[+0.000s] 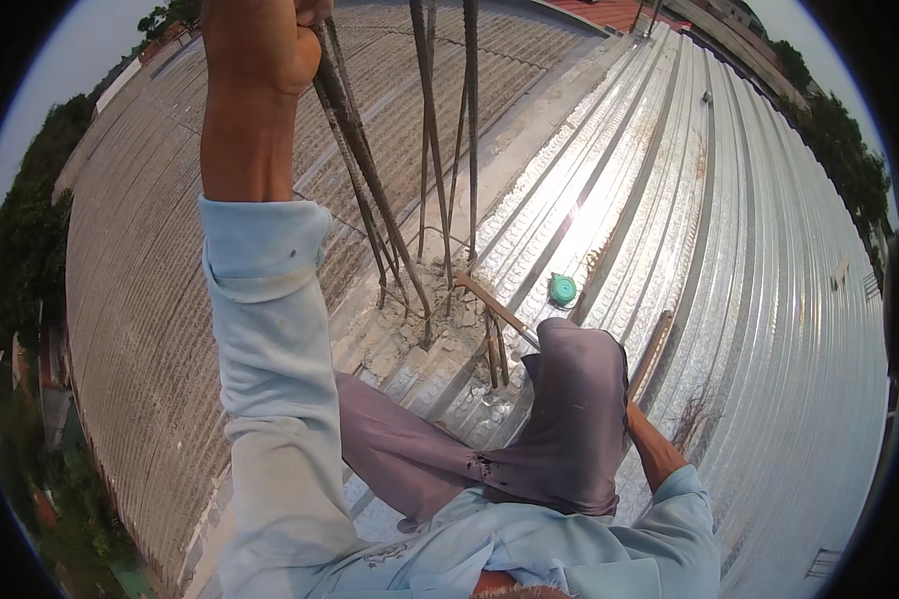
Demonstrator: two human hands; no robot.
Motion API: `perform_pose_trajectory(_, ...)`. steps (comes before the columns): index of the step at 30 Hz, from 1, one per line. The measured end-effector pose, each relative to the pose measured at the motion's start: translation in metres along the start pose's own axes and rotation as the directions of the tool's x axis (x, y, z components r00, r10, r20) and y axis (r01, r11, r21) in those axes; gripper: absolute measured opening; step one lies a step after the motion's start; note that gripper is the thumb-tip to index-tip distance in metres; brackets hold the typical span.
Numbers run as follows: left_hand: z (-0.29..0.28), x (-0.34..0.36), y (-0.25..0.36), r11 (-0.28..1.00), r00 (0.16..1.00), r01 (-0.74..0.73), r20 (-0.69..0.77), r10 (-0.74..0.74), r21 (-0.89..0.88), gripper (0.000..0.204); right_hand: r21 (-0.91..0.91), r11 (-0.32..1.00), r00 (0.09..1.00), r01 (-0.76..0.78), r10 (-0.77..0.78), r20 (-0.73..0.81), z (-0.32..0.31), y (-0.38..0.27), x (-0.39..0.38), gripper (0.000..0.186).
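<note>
My left hand [268,45] is raised at the top edge, closed round a steel rebar [355,135] in a cluster of upright bars; its fingertips are partly cut off. The bars rise from a broken concrete stub [395,334]. My right forearm [656,449] reaches behind my bent knee [579,374], which hides the right hand. Beyond that knee a slim bar with a rusty bent end [494,307] slants toward the rebars. A green tape measure [562,290] lies on the shiny metal sheeting [609,215].
Short rusty rebar stubs [496,349] stick up in front of my legs. A long rusty strip [651,354] lies beside my knee. Brown corrugated roofing [150,290] spreads left past a concrete ridge [529,125]. Trees [30,220] stand beyond the roof's left edge.
</note>
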State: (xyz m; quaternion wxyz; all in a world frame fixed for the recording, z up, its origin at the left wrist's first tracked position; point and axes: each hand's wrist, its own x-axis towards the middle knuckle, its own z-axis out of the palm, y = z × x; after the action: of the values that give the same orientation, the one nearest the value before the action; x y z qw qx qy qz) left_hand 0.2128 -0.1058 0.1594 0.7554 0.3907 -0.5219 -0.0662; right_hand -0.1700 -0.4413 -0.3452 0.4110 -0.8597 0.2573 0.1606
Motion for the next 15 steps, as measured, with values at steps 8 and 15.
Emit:
perform_pose_trajectory(8, 0.029, 0.026, -0.014, 0.95, 0.956, 0.097, -0.295, -0.005, 0.298, 0.059, 0.04, 0.997, 0.993, 0.059, -0.063, 0.099, 0.006, 0.04, 0.082, 0.05)
perform_pose_trajectory(15, 0.039, 0.051, 0.01, 0.862, 0.919, 0.169, -0.391, 0.037, 0.478, 0.064, 0.031, 0.992, 0.98, 0.126, -0.13, 0.148, 0.01, 0.063, 0.135, 0.049)
